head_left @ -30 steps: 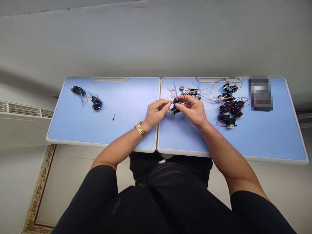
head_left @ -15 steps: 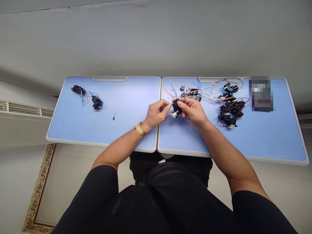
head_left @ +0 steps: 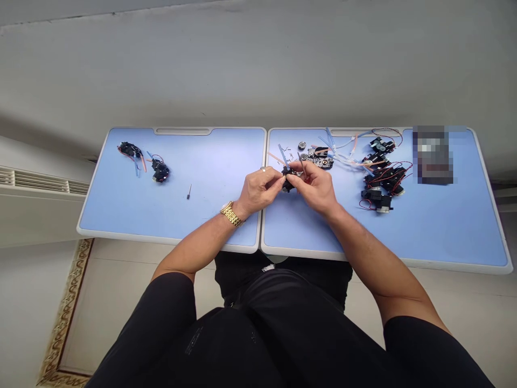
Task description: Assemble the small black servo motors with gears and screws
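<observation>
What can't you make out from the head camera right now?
The black part: mostly hidden by the fingers of the left hand and right hand.
The dark object at the table's right end: pixelated, so unidentifiable.
The tiny loose bits beyond the hands: too small to identify.
</observation>
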Motion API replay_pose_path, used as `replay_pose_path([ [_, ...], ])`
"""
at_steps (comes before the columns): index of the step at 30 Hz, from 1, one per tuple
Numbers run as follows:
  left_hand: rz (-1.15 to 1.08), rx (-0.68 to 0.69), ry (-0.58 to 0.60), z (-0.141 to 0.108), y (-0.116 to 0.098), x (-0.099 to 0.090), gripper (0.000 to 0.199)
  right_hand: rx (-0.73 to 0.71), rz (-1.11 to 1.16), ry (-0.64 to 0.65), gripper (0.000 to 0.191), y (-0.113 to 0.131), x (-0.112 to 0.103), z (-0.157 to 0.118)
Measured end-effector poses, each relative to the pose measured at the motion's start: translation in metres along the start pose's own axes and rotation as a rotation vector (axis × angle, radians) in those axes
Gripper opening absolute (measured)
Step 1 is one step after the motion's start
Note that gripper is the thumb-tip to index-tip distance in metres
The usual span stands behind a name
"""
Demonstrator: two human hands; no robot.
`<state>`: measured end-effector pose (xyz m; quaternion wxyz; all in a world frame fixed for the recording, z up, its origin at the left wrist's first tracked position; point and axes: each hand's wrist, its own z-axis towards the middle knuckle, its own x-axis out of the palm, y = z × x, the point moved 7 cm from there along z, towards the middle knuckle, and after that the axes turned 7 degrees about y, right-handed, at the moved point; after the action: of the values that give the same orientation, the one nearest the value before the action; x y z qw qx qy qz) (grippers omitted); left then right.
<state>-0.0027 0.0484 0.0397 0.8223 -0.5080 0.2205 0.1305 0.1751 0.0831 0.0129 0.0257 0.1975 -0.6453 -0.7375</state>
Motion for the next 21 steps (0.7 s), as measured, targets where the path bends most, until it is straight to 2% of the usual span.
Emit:
replay_pose_path([
  [3, -0.056, -0.014, 0.001, 0.000, 0.003, -0.001, 0.028, -0.154, -0.187, -0.066, 0.031, 0.016, -0.004, -0.006],
  [7, -0.305, -0.211, 0.086, -0.001, 0.028, 0.012, 0.035, -0.331, -0.358, -0.152, 0.023, 0.032, -0.009, -0.010],
  [11, -0.421, -0.295, 0.138, -0.002, 0.044, 0.023, 0.038, -0.521, -0.437, -0.132, 0.020, 0.043, -0.004, -0.015],
  [13, -0.429, -0.302, 0.147, -0.003, 0.046, 0.025, 0.035, -0.539, -0.487, -0.111, 0.021, 0.044, -0.001, -0.017],
  [18, -0.397, -0.294, 0.184, -0.001, 0.042, 0.024, 0.025, -0.411, -0.556, -0.064, 0.023, 0.038, 0.004, -0.016],
  [21, -0.361, -0.279, 0.177, -0.001, 0.041, 0.021, 0.025, -0.435, -0.603, -0.082, 0.023, 0.041, 0.005, -0.018],
])
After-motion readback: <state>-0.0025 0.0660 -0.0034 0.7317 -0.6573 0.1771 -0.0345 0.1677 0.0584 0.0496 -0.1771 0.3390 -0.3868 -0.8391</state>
